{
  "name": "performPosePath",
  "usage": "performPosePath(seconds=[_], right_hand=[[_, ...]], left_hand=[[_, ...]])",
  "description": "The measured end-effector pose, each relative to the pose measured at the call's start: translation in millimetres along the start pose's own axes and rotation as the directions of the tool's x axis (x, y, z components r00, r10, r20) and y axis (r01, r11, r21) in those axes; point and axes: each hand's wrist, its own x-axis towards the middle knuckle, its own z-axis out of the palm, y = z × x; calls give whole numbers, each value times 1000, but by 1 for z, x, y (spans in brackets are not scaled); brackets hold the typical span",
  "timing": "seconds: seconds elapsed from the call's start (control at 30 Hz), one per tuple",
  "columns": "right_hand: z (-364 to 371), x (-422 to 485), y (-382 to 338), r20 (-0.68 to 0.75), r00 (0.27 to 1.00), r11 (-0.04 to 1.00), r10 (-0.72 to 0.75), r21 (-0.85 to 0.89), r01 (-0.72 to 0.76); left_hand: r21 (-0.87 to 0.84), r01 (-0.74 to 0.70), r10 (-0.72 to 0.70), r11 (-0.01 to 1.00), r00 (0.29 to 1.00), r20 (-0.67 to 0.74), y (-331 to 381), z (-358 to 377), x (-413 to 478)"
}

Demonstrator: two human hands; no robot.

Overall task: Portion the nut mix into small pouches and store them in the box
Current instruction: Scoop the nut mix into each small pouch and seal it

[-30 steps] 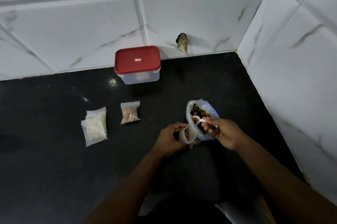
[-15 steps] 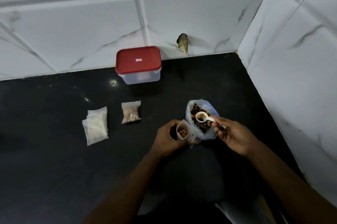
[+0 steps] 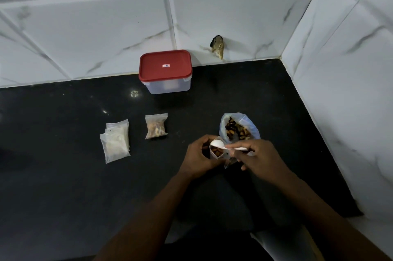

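hands (image 3: 196, 157) on pouch (image 3: 215, 154), spoon (image 3: 217, 143); black counter (image 3: 63, 197), tiles (image 3: 85, 27)

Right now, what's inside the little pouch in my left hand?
Brown nut pieces show in the open mouth of the small pouch. The white spoon over it covers part, and the left hand wraps the lower pouch, so its fill level is hidden.

Both forearms are bare from elbow to the left hand (image 3: 197, 158) and right hand (image 3: 262, 157).
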Motion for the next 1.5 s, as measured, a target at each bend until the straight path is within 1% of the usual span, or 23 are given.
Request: performPosePath(seconds=[0.03, 0.07, 0.13, 0.2, 0.27, 0.33, 0.37, 0.43, 0.47, 0.53, 0.6, 0.63, 0.7, 0.77, 0.87, 1.0, 1.07, 1.17, 1.23, 1.27, 1.33, 1.37, 1.5], right_hand=[[4, -1, 3, -15, 996, 989, -92, -119, 89], [8, -1, 8, -31, 982, 965, -184, -195, 175], [14, -2, 18, -58, 948, 915, -312, -287, 284], [17, -4, 24, -92, 929, 889, -359, -337, 311], [17, -7, 25, -137, 923, 899, -360, -314, 305], [16, -10, 23, -186, 938, 947, -293, -188, 259], [15, -11, 22, -205, 952, 972, -226, -107, 208], [14, -12, 20, -207, 978, 993, -37, 100, 59], [13, -12, 19, -189, 980, 972, 59, 235, -13], [9, -11, 15, -133, 968, 860, 211, 497, -119], [3, -10, 16, -122, 946, 773, 302, 613, -167], [0, -9, 17, -137, 933, 759, 333, 625, -180], [-5, -3, 25, -201, 906, 796, 374, 571, -202], [-9, 5, 33, -275, 884, 863, 378, 451, -228], [-13, 19, 39, -342, 891, 950, 298, 201, -241], [-5, 33, 43, -326, 934, 981, 144, -74, -178], [2, 38, 45, -291, 950, 979, 109, -132, -153], [11, 40, 42, -261, 960, 981, 99, -133, -138], [13, 43, 38, -253, 953, 980, 168, -65, -190], [13, 45, 36, -233, 941, 969, 244, 16, -247], [11, 48, 30, -149, 900, 892, 409, 275, -360], [9, 48, 27, -110, 881, 840, 460, 374, -393], [2, 43, 23, -78, 850, 744, 520, 530, -407]], left_hand=[[0, -10, 10, 1000, 1000, -13, 1, 0, 0], [3, -19, 19, 1000, 1000, -20, 1, 0, -1], [-3, -23, 23, 1000, 999, -29, 2, 1, -2], [-18, -12, 11, 1000, 1000, -27, 2, 1, -3], [-8, -1, 1, 1000, 1000, -21, 1, 1, -3], [8, 6, -5, 1000, 1000, -13, 1, 1, -2], [17, 7, -7, 1000, 1000, -7, 1, 1, -2], [35, 16, -17, 999, 1000, 7, 1, 0, -1], [41, 21, -22, 999, 1000, 12, 2, 0, -1], [46, 27, -28, 999, 999, 16, 3, -1, -1], [43, 38, -38, 998, 999, 21, 3, -1, -1], [45, 42, -44, 998, 999, 25, 4, -1, -2], [53, 51, -53, 997, 998, 37, 5, -2, -2], [43, 69, -71, 997, 996, 47, 6, -1, -2], [41, 77, -79, 996, 996, 46, 6, 0, -3], [5, 91, -91, 996, 995, 44, 6, 1, -4], [-3, 81, -81, 997, 996, 42, 6, 2, -5], [10, 79, -79, 997, 996, 43, 7, 3, -5], [27, 76, -77, 997, 996, 47, 6, 2, -4], [33, 79, -80, 996, 995, 53, 6, 2, -4], [31, 93, -95, 995, 993, 65, 5, 2, -3], [26, 100, -102, 995, 992, 69, 5, 2, -2], [25, 94, -96, 995, 993, 73, 5, 1, -2]])
